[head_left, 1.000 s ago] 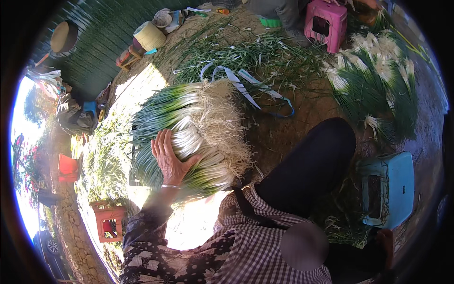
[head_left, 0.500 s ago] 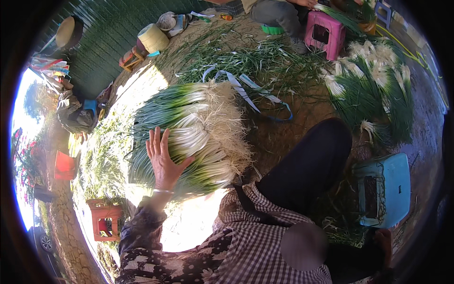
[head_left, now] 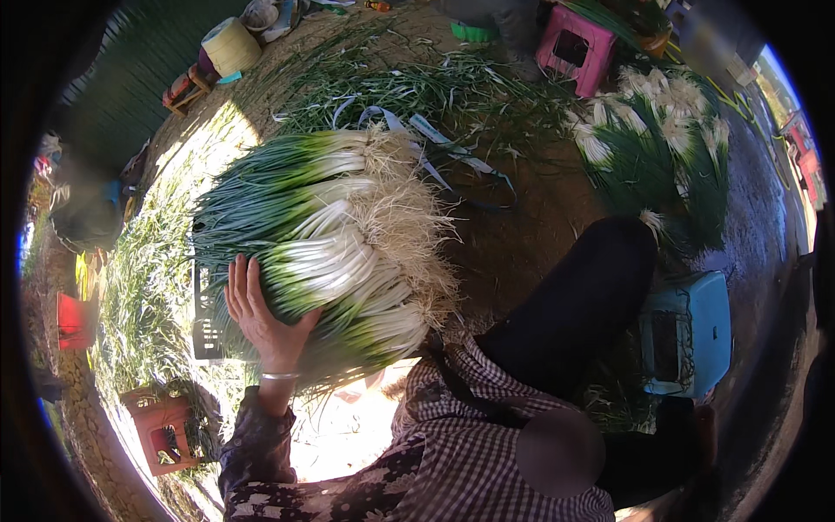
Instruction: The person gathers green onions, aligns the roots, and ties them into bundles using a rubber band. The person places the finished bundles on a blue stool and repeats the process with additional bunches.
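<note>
My left hand (head_left: 268, 324) lies on a big pile of green onions (head_left: 335, 261), over the leaves of the nearest bunch. Its fingers are stretched out close together, and the thumb stands apart. White stems and tangled pale roots (head_left: 404, 222) point right, while the dark green leaves point left. Under the leaf ends shows the edge of a black plastic crate (head_left: 207, 331). My right hand cannot be made out; the lower right corner is dark.
More green onions (head_left: 661, 148) lie at the right. A blue stool (head_left: 709, 335) stands right of my knee, a pink stool (head_left: 578, 43) at the back, and an orange stool (head_left: 165, 431) at the lower left. Loose leaves and a pale strap (head_left: 435, 135) litter the ground.
My left hand has come down lower and further left over the leaves, its fingers closer together. The view has shifted, and more of the black crate shows.
</note>
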Action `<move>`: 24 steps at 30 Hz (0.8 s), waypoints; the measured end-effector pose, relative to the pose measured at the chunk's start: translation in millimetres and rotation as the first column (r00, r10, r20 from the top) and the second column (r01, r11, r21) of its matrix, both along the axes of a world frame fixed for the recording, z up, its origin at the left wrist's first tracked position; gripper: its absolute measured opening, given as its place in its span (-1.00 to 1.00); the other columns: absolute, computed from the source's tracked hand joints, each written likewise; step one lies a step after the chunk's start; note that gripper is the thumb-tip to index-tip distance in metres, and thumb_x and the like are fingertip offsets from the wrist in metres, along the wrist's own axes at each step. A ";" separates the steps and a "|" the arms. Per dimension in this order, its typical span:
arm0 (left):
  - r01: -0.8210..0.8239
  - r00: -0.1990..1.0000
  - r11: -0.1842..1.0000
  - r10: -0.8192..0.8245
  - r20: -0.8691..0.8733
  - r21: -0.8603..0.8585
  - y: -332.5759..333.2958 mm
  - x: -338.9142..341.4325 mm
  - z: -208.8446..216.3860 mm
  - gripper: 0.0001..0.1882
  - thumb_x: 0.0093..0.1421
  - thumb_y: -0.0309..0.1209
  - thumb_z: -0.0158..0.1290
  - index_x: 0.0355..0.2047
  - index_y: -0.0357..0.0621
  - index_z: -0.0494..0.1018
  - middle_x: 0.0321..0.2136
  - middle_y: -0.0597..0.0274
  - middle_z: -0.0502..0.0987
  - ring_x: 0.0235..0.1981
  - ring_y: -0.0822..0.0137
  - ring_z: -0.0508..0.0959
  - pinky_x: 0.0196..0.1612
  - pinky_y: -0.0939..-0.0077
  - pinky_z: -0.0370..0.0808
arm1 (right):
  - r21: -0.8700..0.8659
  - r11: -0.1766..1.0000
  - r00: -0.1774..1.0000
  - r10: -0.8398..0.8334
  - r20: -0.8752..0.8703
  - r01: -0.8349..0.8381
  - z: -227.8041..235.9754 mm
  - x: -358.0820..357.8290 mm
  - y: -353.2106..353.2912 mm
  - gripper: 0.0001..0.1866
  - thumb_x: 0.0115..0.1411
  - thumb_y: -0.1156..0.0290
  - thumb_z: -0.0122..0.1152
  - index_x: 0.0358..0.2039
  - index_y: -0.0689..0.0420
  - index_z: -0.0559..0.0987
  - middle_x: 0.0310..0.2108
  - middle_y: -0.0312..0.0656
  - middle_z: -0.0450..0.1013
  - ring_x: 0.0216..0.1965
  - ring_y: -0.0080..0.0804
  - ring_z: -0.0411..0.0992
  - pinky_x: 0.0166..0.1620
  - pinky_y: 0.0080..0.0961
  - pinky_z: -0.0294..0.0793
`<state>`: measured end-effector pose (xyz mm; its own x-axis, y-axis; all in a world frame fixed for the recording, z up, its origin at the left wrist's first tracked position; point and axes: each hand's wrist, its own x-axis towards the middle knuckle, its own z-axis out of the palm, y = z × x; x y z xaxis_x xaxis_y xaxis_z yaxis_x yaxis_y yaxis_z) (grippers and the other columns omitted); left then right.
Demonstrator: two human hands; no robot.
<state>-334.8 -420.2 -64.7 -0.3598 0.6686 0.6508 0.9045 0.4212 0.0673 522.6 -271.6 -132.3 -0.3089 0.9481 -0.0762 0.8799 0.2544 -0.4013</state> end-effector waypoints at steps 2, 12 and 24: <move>0.013 1.000 0.999 -0.012 -0.024 0.031 3.7 -2.8 -8.5 0.01 -0.12 0.14 0.24 0.23 -0.18 0.16 0.21 -0.06 0.24 0.26 -0.06 0.20 0.29 -0.05 0.05 | 0.133 0.991 0.989 0.001 0.145 -0.020 16.1 2.6 -7.5 -0.87 0.07 0.45 0.18 -0.52 0.25 0.50 -0.60 -0.18 0.44 -0.54 -0.34 0.43 -0.46 -0.39 0.40; 0.031 0.999 0.996 -0.033 0.014 0.087 1.3 -12.9 -8.2 0.00 -0.16 0.15 0.26 0.22 -0.12 0.20 0.22 -0.02 0.26 0.26 -0.06 0.21 0.29 -0.04 0.04 | 0.304 0.844 0.830 0.514 -0.217 -0.443 187.6 -509.9 72.9 -0.46 0.01 0.42 0.37 0.04 0.15 0.45 0.01 -0.09 0.42 -0.12 -0.27 0.48 -0.24 -0.48 0.47; 0.009 0.953 0.996 -0.034 0.300 0.085 -56.1 -29.3 -6.6 0.21 -0.23 0.45 0.11 0.23 -0.22 0.16 0.27 -0.17 0.14 0.31 -0.18 0.10 0.29 -0.13 -0.07 | 0.444 0.241 0.308 0.948 0.085 -0.863 108.6 -702.9 37.7 -0.12 -0.04 0.01 0.36 0.21 0.20 0.28 0.01 -0.03 0.28 0.03 -0.12 0.26 0.05 -0.15 0.27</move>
<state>-364.1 -476.4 -71.3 -0.5338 0.6275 0.5668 0.8455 0.3838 0.3713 -180.3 -233.8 -23.7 -0.9438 -0.0488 0.3268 -0.1097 0.9792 -0.1706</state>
